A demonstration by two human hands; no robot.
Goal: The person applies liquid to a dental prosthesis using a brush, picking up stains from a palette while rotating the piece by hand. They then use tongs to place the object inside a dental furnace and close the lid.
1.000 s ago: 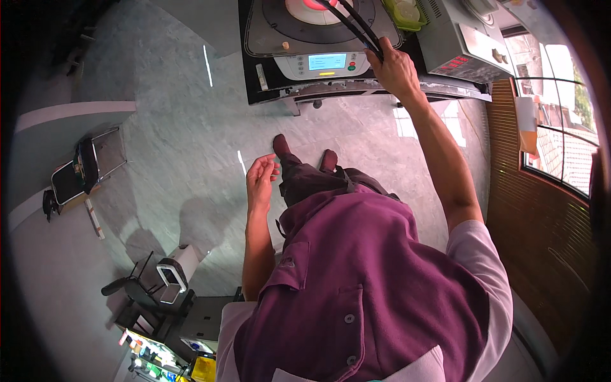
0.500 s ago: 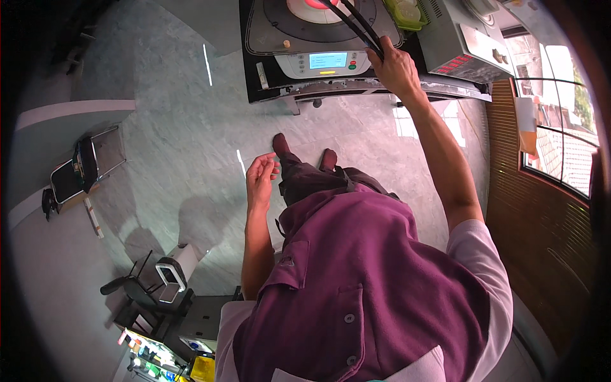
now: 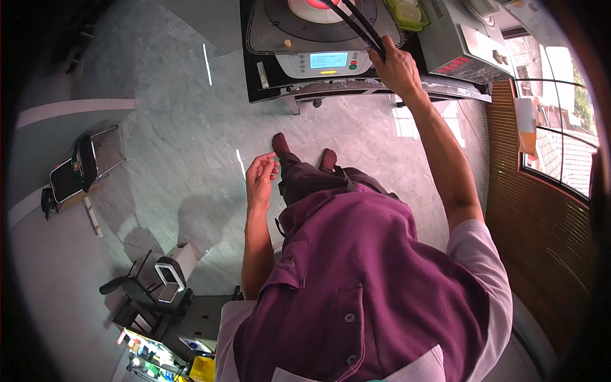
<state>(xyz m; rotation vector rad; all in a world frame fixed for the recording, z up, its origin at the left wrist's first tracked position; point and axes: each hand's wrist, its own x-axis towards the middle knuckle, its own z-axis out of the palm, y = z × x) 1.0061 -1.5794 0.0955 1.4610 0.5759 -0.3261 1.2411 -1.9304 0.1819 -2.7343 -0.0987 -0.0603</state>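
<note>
My right hand (image 3: 398, 69) is closed around the handle end of long black tongs (image 3: 361, 25). The tongs reach up and left over a grey machine (image 3: 264, 39) with a white round ring (image 3: 299, 11) and a glowing red centre (image 3: 316, 3). Their far tips are cut off by the top edge, so what they touch cannot be seen. A small beige cylinder (image 3: 287, 43) stands on the machine's top, behind its lit control screen (image 3: 328, 60). My left hand (image 3: 259, 175) hangs in the air above the floor, holding nothing, its fingers loosely bent and apart.
A grey appliance (image 3: 455, 54) stands right of the machine, beside a yellow-green basket (image 3: 407, 16). A thin white strip (image 3: 263, 75) lies near the black table's left front corner. Far left is a chair (image 3: 83, 165); lower left, a white device (image 3: 177, 264). A window (image 3: 554, 108) is at right.
</note>
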